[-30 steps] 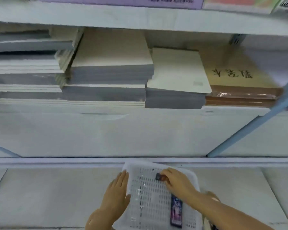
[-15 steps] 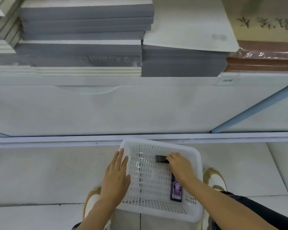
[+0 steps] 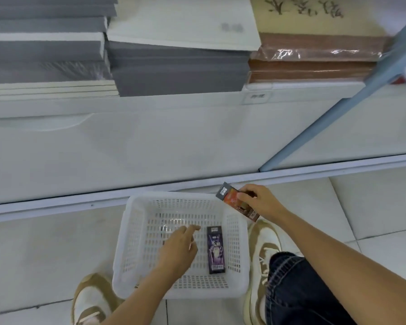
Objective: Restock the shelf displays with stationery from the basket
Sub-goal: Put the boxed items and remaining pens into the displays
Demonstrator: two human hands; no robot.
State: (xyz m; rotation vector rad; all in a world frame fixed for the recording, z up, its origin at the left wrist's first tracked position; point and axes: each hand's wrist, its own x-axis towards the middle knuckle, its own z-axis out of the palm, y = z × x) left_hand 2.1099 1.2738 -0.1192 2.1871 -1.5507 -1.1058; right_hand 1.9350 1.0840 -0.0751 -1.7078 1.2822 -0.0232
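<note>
The white basket (image 3: 127, 233) sits on the tiled floor (image 3: 45, 249) between the person's shoes, just near of the shelf (image 3: 150, 104). The right hand (image 3: 261, 202) pinches an orange pack (image 3: 232, 200) in its fingertips, holding it above the basket's far right corner with its dark end tilted up and left. The left hand (image 3: 179, 250) hangs over the basket floor, fingers loose and grasping nothing, just left of a purple pack (image 3: 216, 249) lying flat inside.

The fingertip hold on the orange pack looks light, so a quick lift toward the shelf could let it swivel or drop onto the rim. The purple pack lies flush on the slotted bottom, which leaves little edge to catch, and a push might slide it or the light basket away. The stacked grey notebooks (image 3: 174, 69) overhang the shelf edge and a rising hand could knock them.
</note>
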